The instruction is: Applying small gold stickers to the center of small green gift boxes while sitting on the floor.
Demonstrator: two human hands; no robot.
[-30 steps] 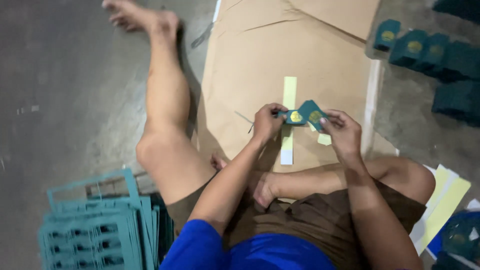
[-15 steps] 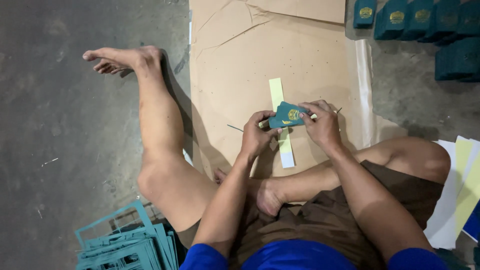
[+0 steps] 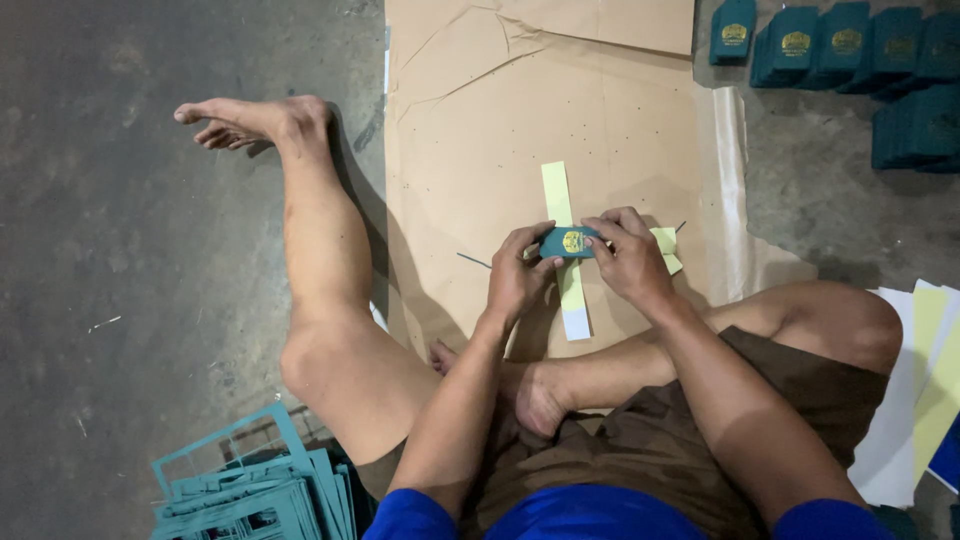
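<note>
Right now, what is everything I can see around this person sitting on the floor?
small teal piece with a gold emblem: one, teal, held between both hands above the brown paper.
yellow paper strip: one, pale yellow, lying on the brown paper under the hands.
brown paper sheet: one large creased sheet, spread on the floor.
finished teal pieces: many, teal with gold emblems, in rows top right.
teal cut-out frames: a stack, teal, bottom left.
white and yellow sheets: several, right edge.
concrete floor: grey.
left hand: fingers pinching the piece.
right hand: fingers pinching the piece.
</note>
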